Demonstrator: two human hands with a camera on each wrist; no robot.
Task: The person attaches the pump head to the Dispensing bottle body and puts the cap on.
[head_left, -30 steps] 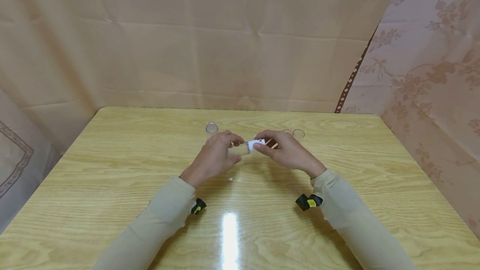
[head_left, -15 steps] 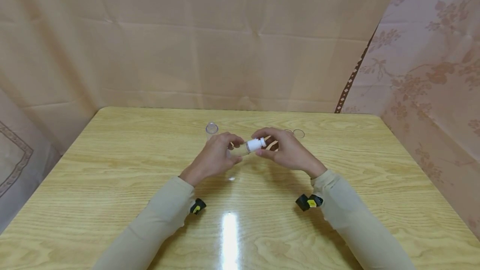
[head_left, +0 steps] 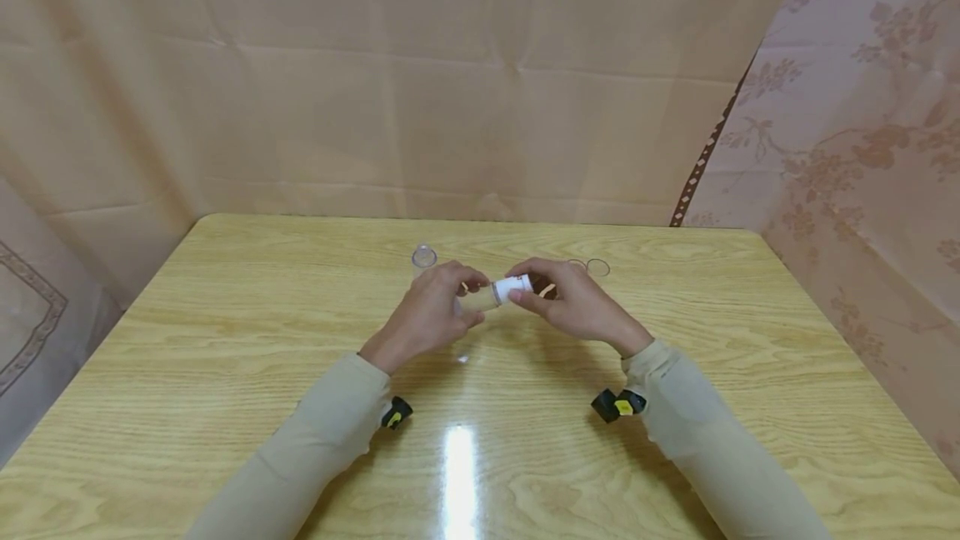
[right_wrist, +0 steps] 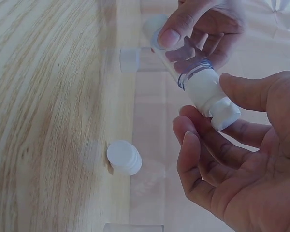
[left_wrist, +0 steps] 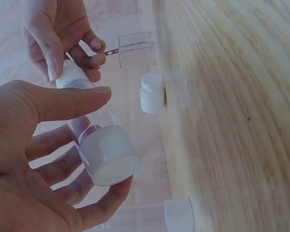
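My left hand (head_left: 431, 311) grips a clear tube-shaped bottle (head_left: 478, 300) with a milky white base, its thumb on one side and its fingers on the other. The bottle lies tilted above the table and points right. At its far end is a white top (right_wrist: 203, 89) that narrows to a neck and a smaller tip. My right hand (head_left: 577, 302) pinches this top between thumb and fingers; its other fingers are loosely curled. Below the hands, a separate white bottle-shaped piece (left_wrist: 152, 94) stands upright. In the head view it is hidden.
A wood-grain table (head_left: 187, 357) spans the head view, with hanging cloth (head_left: 375, 107) behind. A clear cylinder (head_left: 423, 257) stands beyond my left hand. Thin round rims of clear pieces (head_left: 597, 267) show behind my right hand.
My right thumb dropped off the white top half a second ago and is back on it now. The top's visible side has changed slightly. My left hand and the bottle stay almost still.
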